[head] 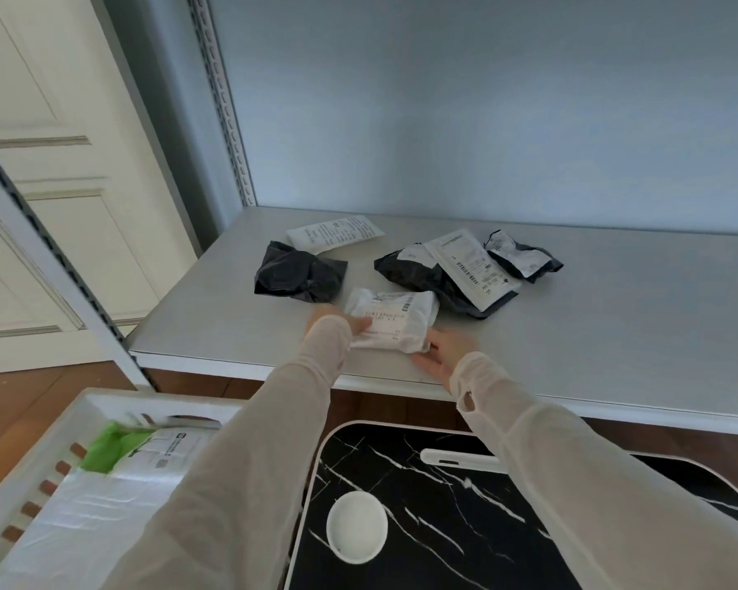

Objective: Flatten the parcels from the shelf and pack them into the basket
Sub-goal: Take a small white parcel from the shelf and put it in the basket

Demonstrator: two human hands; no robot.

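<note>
Sleeved hands (pixel 442 355) either side of white parcel (pixel 395 319)

Both arms, in long pale sleeves, reach forward. The left hand (pixel 352 323) lays its fingers flat on the white parcel (pixel 395 319). The right hand (pixel 442 353) touches its corner, fingers straight.

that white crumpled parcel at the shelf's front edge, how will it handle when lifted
The white crumpled plastic parcel will probably be floppy: its skin is wrinkled and bulges unevenly. It looks puffy, so likely light for its size. On the smooth grey shelf a push would probably slide it, not tip it, since it lies low.
</note>
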